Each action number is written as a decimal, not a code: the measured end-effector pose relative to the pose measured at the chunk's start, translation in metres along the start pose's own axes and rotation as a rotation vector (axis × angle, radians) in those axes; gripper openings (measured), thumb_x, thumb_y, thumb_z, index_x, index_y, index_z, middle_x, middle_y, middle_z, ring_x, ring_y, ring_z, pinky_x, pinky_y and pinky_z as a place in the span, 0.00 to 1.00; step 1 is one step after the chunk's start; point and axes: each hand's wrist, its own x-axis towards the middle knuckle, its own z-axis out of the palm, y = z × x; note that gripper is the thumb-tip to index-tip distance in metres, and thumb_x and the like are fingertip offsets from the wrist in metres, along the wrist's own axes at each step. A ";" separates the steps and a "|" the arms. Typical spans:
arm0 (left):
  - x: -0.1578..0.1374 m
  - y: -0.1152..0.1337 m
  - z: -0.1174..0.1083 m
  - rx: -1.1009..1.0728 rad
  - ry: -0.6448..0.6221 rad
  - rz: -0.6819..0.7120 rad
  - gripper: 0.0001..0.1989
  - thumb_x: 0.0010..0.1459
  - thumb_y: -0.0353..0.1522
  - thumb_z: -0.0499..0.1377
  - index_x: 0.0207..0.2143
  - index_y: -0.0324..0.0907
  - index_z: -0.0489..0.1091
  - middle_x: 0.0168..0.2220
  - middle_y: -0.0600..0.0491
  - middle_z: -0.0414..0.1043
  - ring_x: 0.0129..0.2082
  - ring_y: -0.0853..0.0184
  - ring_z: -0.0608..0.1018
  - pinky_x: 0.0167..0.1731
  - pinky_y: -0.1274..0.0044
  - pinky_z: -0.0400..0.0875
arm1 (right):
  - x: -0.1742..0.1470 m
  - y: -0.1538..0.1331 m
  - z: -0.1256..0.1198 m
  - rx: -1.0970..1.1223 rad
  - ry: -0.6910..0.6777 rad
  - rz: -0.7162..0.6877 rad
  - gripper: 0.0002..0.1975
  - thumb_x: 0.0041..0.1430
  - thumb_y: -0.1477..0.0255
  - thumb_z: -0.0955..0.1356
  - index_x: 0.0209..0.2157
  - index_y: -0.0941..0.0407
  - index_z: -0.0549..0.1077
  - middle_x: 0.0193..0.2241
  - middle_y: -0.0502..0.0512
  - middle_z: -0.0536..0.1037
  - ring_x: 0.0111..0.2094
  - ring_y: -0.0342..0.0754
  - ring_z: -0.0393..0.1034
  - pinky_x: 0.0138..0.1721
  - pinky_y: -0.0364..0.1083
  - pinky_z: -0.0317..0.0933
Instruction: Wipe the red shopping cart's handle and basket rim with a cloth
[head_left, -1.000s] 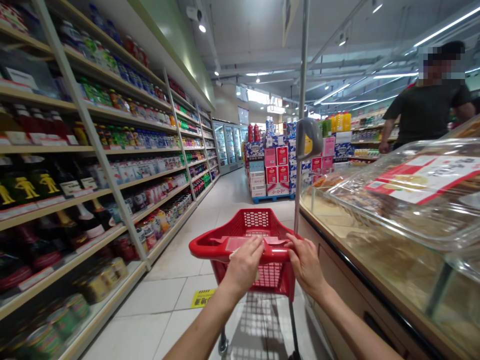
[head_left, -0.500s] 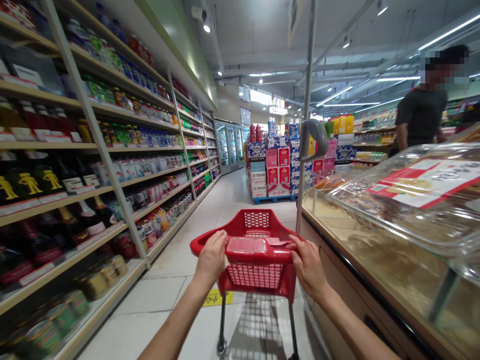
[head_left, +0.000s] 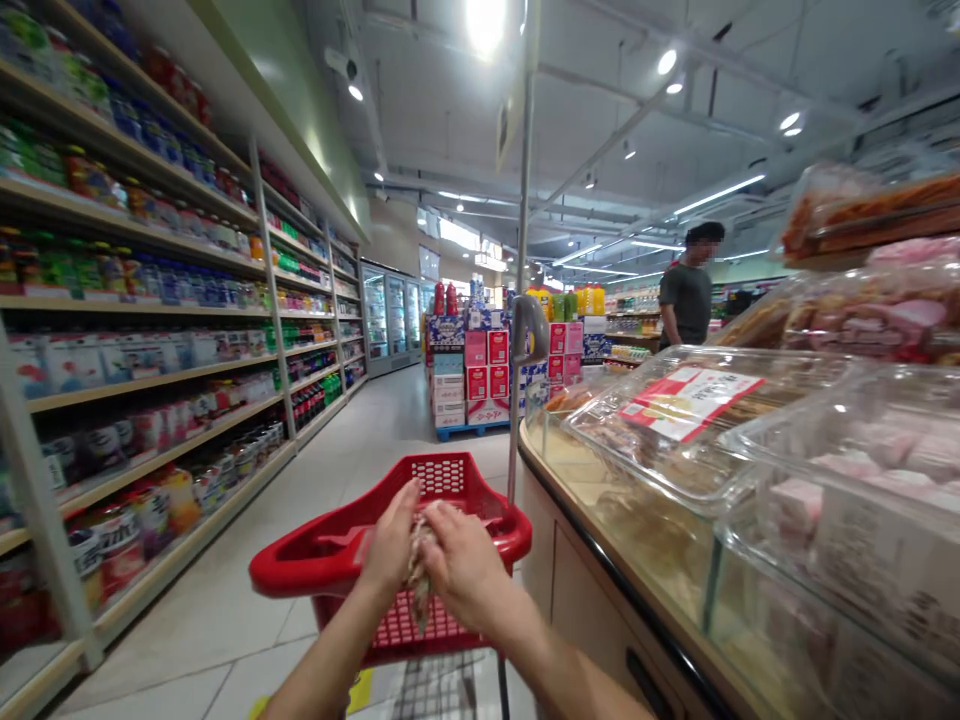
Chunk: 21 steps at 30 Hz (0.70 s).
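A crumpled, mottled cloth (head_left: 420,575) is pressed between my two hands, its end hanging down over the cart's handle. My left hand (head_left: 391,535) holds it from the left side. From the right, my right hand (head_left: 463,560) closes over it with bent fingers; part of the cloth is hidden under them. Both hands are above the handle of a red shopping cart (head_left: 292,575), whose basket has perforated walls. My wrists hide the middle of the handle.
Shelves of bottles and jars (head_left: 157,300) line the left. On the right stands a display counter (head_left: 607,590) with clear plastic food packs (head_left: 660,420). A metal pole (head_left: 523,220) rises by its corner. Stacked boxes (head_left: 487,375) stand ahead. A person (head_left: 686,295) stands beyond the counter.
Both hands have left their places on the handle and come together around the cloth. The cart now sits further left in view, turned somewhat. The person appears farther off.
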 end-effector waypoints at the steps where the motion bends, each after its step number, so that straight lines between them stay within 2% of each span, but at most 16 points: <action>1: 0.002 -0.006 -0.012 -0.004 0.037 -0.019 0.22 0.59 0.39 0.38 0.46 0.40 0.64 0.45 0.46 0.70 0.45 0.68 0.72 0.42 0.75 0.69 | 0.006 -0.010 0.007 -0.004 -0.042 0.005 0.19 0.55 0.66 0.60 0.49 0.54 0.63 0.51 0.60 0.64 0.51 0.54 0.58 0.48 0.57 0.53; 2: 0.001 -0.013 -0.024 0.043 0.068 -0.034 0.24 0.58 0.40 0.37 0.47 0.40 0.63 0.46 0.47 0.69 0.47 0.67 0.71 0.43 0.74 0.68 | 0.010 -0.019 0.015 -0.013 -0.072 0.001 0.20 0.53 0.64 0.62 0.48 0.55 0.63 0.52 0.61 0.63 0.52 0.56 0.57 0.49 0.59 0.52; 4: -0.003 -0.028 -0.051 0.279 0.097 -0.033 0.25 0.56 0.43 0.39 0.46 0.39 0.64 0.47 0.47 0.68 0.49 0.64 0.69 0.47 0.69 0.64 | 0.017 -0.033 0.029 -0.031 -0.104 -0.016 0.23 0.50 0.62 0.64 0.47 0.57 0.64 0.54 0.64 0.59 0.54 0.59 0.52 0.51 0.61 0.48; 5: -0.007 -0.038 -0.063 0.420 0.059 -0.007 0.25 0.54 0.43 0.39 0.44 0.39 0.67 0.45 0.47 0.70 0.47 0.63 0.70 0.48 0.67 0.64 | 0.018 -0.037 0.033 -0.033 -0.117 -0.029 0.23 0.50 0.63 0.64 0.47 0.58 0.64 0.55 0.65 0.58 0.55 0.58 0.51 0.51 0.61 0.47; 7: -0.016 -0.059 -0.081 0.651 -0.124 0.157 0.23 0.53 0.41 0.41 0.41 0.43 0.69 0.44 0.50 0.71 0.45 0.62 0.72 0.49 0.63 0.61 | 0.017 -0.036 0.036 -0.023 -0.125 -0.059 0.20 0.52 0.66 0.63 0.47 0.56 0.63 0.55 0.62 0.59 0.55 0.55 0.53 0.52 0.60 0.47; 10: -0.027 -0.088 -0.093 0.854 -0.175 0.336 0.21 0.52 0.38 0.42 0.42 0.47 0.69 0.46 0.52 0.69 0.44 0.61 0.72 0.49 0.62 0.61 | 0.005 -0.009 0.021 -0.002 -0.039 -0.076 0.15 0.53 0.70 0.62 0.44 0.50 0.64 0.51 0.54 0.65 0.51 0.50 0.59 0.53 0.58 0.45; 12: -0.030 -0.097 -0.090 0.896 -0.149 0.394 0.22 0.53 0.37 0.40 0.42 0.47 0.69 0.46 0.53 0.69 0.44 0.62 0.72 0.48 0.64 0.62 | -0.005 0.016 0.003 -0.023 0.027 0.005 0.10 0.52 0.75 0.61 0.36 0.50 0.68 0.42 0.50 0.72 0.44 0.48 0.65 0.52 0.57 0.47; 14: -0.031 -0.093 -0.084 0.907 -0.111 0.402 0.22 0.53 0.36 0.39 0.42 0.47 0.69 0.46 0.53 0.69 0.44 0.62 0.72 0.47 0.64 0.63 | -0.012 0.036 -0.011 -0.059 0.066 0.119 0.09 0.51 0.78 0.60 0.28 0.53 0.69 0.31 0.50 0.74 0.35 0.46 0.68 0.47 0.54 0.53; 16: -0.033 -0.079 -0.076 0.910 -0.083 0.351 0.22 0.53 0.37 0.40 0.42 0.45 0.69 0.46 0.51 0.70 0.44 0.61 0.72 0.46 0.63 0.63 | -0.015 0.041 -0.010 -0.077 0.092 0.139 0.10 0.49 0.80 0.60 0.27 0.53 0.69 0.27 0.50 0.74 0.32 0.46 0.68 0.44 0.51 0.57; 18: -0.036 -0.059 -0.069 0.903 -0.070 0.279 0.23 0.53 0.41 0.43 0.43 0.43 0.68 0.45 0.49 0.71 0.43 0.59 0.72 0.45 0.63 0.62 | -0.013 0.029 0.005 -0.098 0.146 0.045 0.12 0.48 0.80 0.61 0.33 0.53 0.70 0.36 0.54 0.74 0.39 0.49 0.68 0.45 0.51 0.57; 21: -0.041 -0.035 -0.064 0.871 -0.086 0.230 0.25 0.53 0.45 0.44 0.47 0.41 0.65 0.43 0.47 0.71 0.43 0.60 0.71 0.46 0.64 0.60 | -0.010 0.001 0.033 -0.139 0.195 -0.126 0.17 0.48 0.76 0.64 0.43 0.53 0.68 0.51 0.60 0.65 0.52 0.54 0.58 0.49 0.52 0.54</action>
